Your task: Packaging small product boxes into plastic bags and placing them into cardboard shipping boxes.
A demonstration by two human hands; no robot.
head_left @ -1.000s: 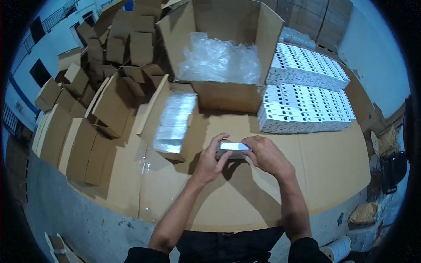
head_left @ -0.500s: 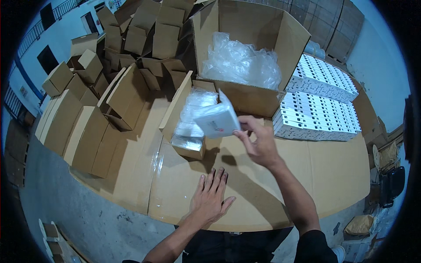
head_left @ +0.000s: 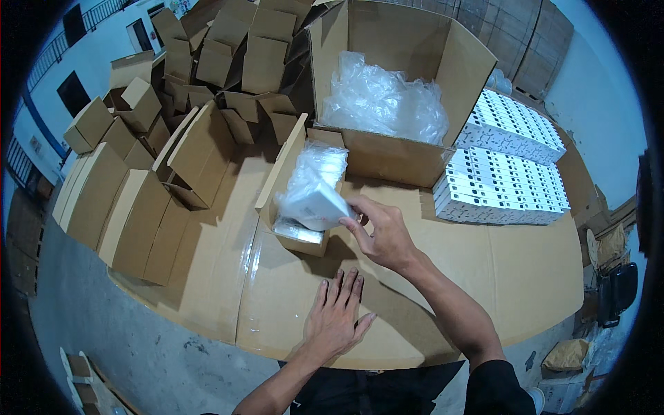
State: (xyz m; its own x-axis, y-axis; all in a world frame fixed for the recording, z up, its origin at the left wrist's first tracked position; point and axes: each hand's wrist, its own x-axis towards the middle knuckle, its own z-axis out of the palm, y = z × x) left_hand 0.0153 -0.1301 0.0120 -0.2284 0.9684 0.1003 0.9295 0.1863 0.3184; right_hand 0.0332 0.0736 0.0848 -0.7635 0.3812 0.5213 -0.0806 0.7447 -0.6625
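Between the thumb and fingers of my right hand point(head_left: 384, 234) is the right edge of a white box in a clear plastic bag point(head_left: 319, 205). It is tilted over the near end of a narrow open cardboard box point(head_left: 278, 181). Several silvery, plastic-wrapped packs point(head_left: 324, 158) lie in a row inside that box; the held one hides part of them. My left hand point(head_left: 336, 311) rests flat on the cardboard-covered table, fingers stretched out, just in front of the narrow box, holding nothing.
Behind the narrow box stands a large open carton point(head_left: 401, 159) with crumpled clear plastic bags point(head_left: 384, 100). White boxes point(head_left: 501, 185) are stacked in rows at the right. Open brown boxes point(head_left: 200, 155) and a pile of empty cartons point(head_left: 263, 62) fill the left and back left.
My right hand has moved left and slightly down, and the bagged white box has tilted over the packs. My left hand stays flat on the table.
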